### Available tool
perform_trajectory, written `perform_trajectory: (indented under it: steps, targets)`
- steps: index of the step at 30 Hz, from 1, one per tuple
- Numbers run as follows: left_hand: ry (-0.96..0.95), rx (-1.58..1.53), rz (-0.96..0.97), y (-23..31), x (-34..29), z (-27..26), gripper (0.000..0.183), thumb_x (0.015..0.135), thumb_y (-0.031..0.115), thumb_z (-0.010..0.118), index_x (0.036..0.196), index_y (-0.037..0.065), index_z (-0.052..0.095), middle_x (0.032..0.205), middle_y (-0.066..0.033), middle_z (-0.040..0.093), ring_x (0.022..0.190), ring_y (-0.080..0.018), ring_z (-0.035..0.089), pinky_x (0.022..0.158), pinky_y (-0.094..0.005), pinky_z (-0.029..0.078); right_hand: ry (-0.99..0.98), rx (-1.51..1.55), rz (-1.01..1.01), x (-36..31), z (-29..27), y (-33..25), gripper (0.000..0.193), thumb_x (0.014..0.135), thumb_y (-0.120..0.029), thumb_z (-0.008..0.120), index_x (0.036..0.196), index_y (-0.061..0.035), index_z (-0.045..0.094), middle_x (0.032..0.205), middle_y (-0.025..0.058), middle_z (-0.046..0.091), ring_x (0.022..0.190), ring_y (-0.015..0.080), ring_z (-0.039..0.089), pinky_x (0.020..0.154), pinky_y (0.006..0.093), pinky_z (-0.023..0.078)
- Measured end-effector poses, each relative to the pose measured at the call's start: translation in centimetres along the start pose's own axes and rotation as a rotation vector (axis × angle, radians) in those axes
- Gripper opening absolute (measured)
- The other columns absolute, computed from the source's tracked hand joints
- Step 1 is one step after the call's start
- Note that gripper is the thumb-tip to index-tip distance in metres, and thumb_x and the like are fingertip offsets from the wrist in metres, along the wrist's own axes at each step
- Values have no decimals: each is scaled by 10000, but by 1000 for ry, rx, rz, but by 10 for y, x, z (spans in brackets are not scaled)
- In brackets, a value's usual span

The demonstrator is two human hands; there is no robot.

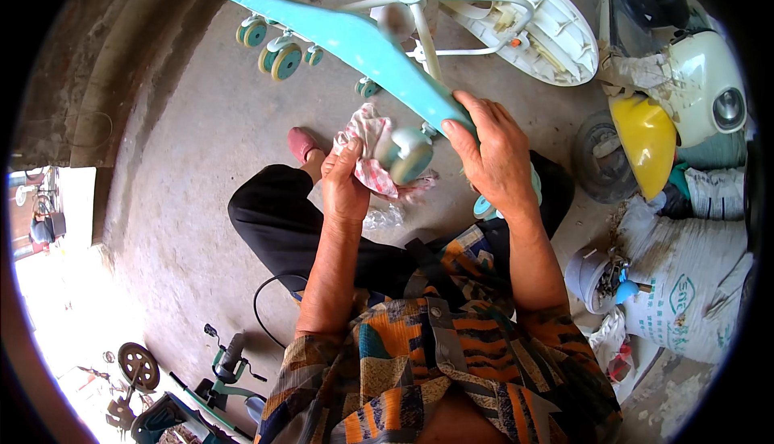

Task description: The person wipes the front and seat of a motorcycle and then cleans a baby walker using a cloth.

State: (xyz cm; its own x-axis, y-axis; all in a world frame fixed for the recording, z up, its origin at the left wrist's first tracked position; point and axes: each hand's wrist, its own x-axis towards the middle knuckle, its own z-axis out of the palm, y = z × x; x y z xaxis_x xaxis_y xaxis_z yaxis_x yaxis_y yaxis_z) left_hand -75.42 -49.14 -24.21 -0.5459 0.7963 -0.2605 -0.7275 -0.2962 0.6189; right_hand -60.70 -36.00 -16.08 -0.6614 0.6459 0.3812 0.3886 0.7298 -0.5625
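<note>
Left hand [345,182]: fingers curled shut around a crumpled red-and-white checked rag [369,147], pressing it against a pale teal caster wheel [409,154].

Right hand [493,158]: fingers closed over the near end of the teal plastic base frame [363,45], thumb below and fingers across the top — it seems to carry most of the frame's weight.

Frame position: held up in the air above the person's lap, slanting away to the upper left; more caster wheels [278,56] hang from its far end, well clear of the concrete floor [201,146].

Nearby: a white plastic seat tray [548,21] and white tube frame [419,9] lie on the floor just beyond; a yellow-and-white scooter body [685,81] and white woven sacks [693,283] stand to the right.

Risk, slipping: the long far end is unsupported — a hard push with the rag could likely twist the frame out of the right hand's grip and drop it onto the floor or the person's pink shoe [302,143].

Risk, wheel turning: the caster probably swivels and rolls, so the rag may skid off rather than rub, or a corner of cloth could catch between wheel and fork.

Risk, collision: swinging the far end could knock it against the white tube frame, which lies close behind it.
</note>
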Motion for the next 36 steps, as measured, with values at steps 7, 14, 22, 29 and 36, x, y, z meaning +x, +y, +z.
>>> perform_trajectory:
  steps: [7, 14, 22, 29, 36]
  targets:
    - [-37, 364, -17, 4, -20, 10, 284, 914, 166, 548, 1102, -38, 606, 1003, -108, 668, 836, -197, 648, 769, -325, 519, -5, -3, 0, 2, 1, 0, 377, 883, -266, 614, 1122, 23, 575, 901, 183, 634, 822, 350, 597, 723, 434, 479]
    - [359, -41, -94, -12, -7, -13, 285, 940, 176, 531, 1152, -10, 574, 1010, -135, 659, 801, -237, 657, 699, -376, 560, -4, -13, -14, 0, 1, -1, 374, 882, -261, 615, 1119, 26, 575, 886, 186, 632, 818, 352, 597, 723, 438, 478]
    - [267, -169, -443, -42, 12, -25, 307, 975, 265, 468, 1130, 19, 569, 1068, -132, 633, 969, -273, 610, 871, -453, 501, -9, -17, -20, -1, 2, -2, 371, 881, -254, 617, 1121, 25, 574, 902, 188, 635, 825, 354, 601, 726, 442, 481]
    - [52, -31, -13, 2, 5, -11, 380, 941, 184, 523, 1269, -8, 508, 1247, -136, 577, 1142, -259, 551, 1026, -390, 405, 11, -16, -23, -2, 2, 0, 373, 882, -255, 618, 1128, 22, 572, 914, 185, 637, 838, 353, 605, 734, 429, 490]
    - [69, 108, 53, 4, 2, -6, 333, 936, 148, 531, 1230, -8, 513, 1208, -121, 587, 1096, -237, 565, 989, -359, 415, -2, -23, -9, 0, 0, -3, 370, 884, -259, 614, 1131, 13, 575, 915, 180, 637, 847, 344, 604, 738, 425, 490]
